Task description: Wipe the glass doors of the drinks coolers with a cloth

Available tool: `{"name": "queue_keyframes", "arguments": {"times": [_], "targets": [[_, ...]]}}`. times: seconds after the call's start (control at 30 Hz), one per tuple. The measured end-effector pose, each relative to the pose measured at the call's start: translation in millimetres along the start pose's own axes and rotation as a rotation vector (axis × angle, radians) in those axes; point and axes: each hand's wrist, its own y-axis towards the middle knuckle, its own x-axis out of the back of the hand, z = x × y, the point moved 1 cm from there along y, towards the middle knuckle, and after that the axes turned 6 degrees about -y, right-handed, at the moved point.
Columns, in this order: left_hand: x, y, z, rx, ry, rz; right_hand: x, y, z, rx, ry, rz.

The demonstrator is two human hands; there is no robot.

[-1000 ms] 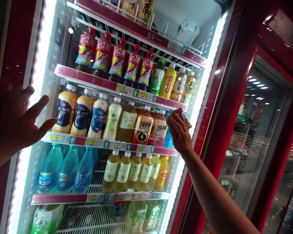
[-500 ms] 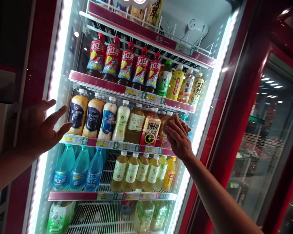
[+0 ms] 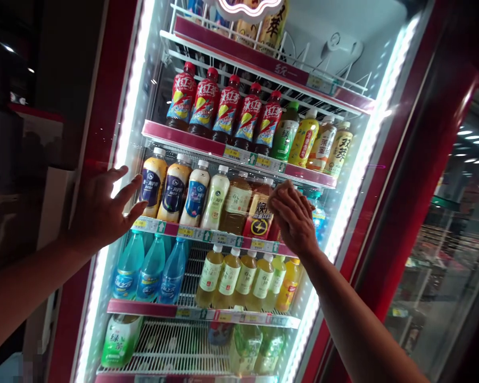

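Observation:
My right hand [image 3: 297,223] is closed over a crumpled beige cloth [image 3: 284,187], most of it hidden under the palm. Cloth and fingers appear to lie against the glass door of a lit drinks fridge [image 3: 114,96], in front of the energy drink bottle [image 3: 259,215] on a middle shelf. At the left side of the door, my left hand [image 3: 106,207] is open with its fingers spread and holds nothing. Its fingertips overlap the fridge's bright left light strip and the first yellow bottle [image 3: 152,178]; whether they touch the glass I cannot tell.
Behind the glass, shelves carry red-capped tea bottles [image 3: 228,111], blue bottles [image 3: 148,274] and pale green tea bottles [image 3: 245,282]. A glowing wavy sign [image 3: 249,9] hangs at the top. Another red-framed glass door [image 3: 435,223] stands at the right. Boxes [image 3: 50,213] are at the left.
The view has shifted left, so the fridge sits further right in the picture. My right hand and the cloth have moved left across the glass. My left hand stays spread beside the left light strip.

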Motion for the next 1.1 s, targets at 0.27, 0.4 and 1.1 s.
{"name": "queue_keyframes", "arguments": {"times": [0.27, 0.4, 1.1], "targets": [[7.2, -4.0, 2.2, -0.014, -0.079, 0.064, -12.2, 13.1, 32.6, 0.04, 0.033, 0.017], [11.6, -4.2, 1.2, -0.029, -0.074, 0.078, -14.5, 31.2, 36.6, 0.003, 0.003, 0.009], [1.7, -17.4, 7.6, -0.132, -0.243, -0.07, -36.2, 76.1, 91.2, 0.149, -0.015, 0.037]]}}
